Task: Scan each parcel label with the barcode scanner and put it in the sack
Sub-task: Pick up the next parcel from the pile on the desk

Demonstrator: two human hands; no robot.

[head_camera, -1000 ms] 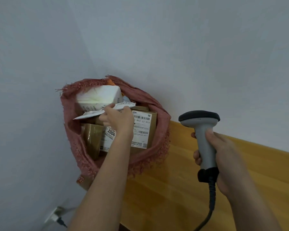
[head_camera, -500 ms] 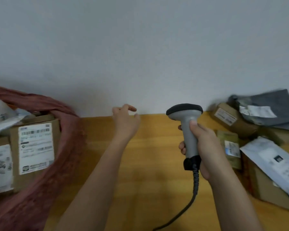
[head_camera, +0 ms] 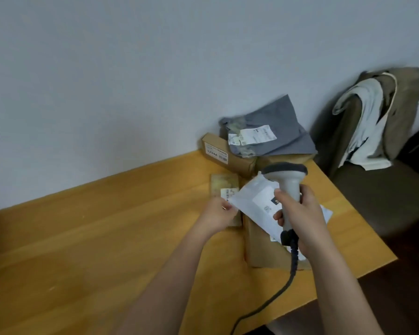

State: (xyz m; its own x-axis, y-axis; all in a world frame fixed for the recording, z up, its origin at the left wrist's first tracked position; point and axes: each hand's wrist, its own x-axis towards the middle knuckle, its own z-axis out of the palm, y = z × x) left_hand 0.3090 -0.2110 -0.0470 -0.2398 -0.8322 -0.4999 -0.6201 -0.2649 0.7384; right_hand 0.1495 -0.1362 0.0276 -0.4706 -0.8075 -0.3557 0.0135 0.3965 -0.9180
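At the table's right end, toward four o'clock of the view: right hand (head_camera: 300, 221), fingers wrapped round the grey handle of the barcode scanner (head_camera: 287, 182), head upright and dark-capped, black cable (head_camera: 271, 301) trailing down toward six o'clock. Left hand (head_camera: 218, 215), at nine o'clock of the scanner, pinches the left corner of a white mailer parcel (head_camera: 254, 199); the mailer is tilted, its printed label partly hidden behind the scanner hand. Beneath it, a large brown carton (head_camera: 264, 250), the mailer's lower edge lying across its top. Just at ten o'clock of the mailer, a small tan parcel (head_camera: 224, 183) flat on the table, its barcode label touching the mailer's corner. At twelve o'clock, against the wall: a long brown box (head_camera: 228, 157) with a white label, and a grey poly bag (head_camera: 276, 131) with a white label resting partly on it. Wooden table (head_camera: 94, 238), yellow-brown. At two o'clock, off the table: a dark chair (head_camera: 382, 197) with olive and white garments (head_camera: 373, 112) draped over its back. Sack: out of view.
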